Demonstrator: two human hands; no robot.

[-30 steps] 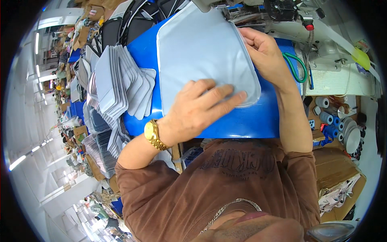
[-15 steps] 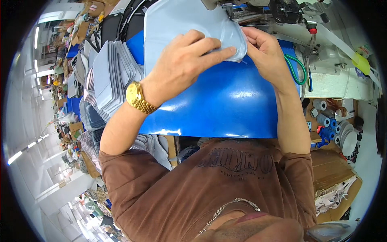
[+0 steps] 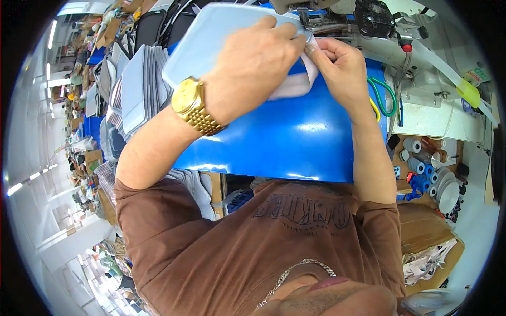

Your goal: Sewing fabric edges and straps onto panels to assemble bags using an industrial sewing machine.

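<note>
A pale grey-blue panel (image 3: 197, 45) with rounded corners lies tilted over the blue work surface (image 3: 269, 142), its far right corner by the presser foot of a sewing machine (image 3: 302, 17). My left hand (image 3: 258, 66), with a gold watch on the wrist, rests across the panel, fingers curled at its right edge; that hand is slightly smeared. A soft whitish strip (image 3: 296, 87) loops down from that corner. Thumb and fingers of my right hand (image 3: 340, 60) pinch the strip close to the left fingertips. Part of the panel is hidden under my left hand.
A stack of similar grey panels (image 3: 142, 87) stands at the left, with black bags (image 3: 153, 29) behind it. Green-handled scissors (image 3: 389, 100) or a similar looped tool lies at the right. Thread spools (image 3: 416, 166) and an open cardboard box (image 3: 429, 231) are lower right.
The panel has turned and shifted left, bringing its corner to the presser foot. The whitish strip has come into view, held by my right hand. My left fingers have curled in.
</note>
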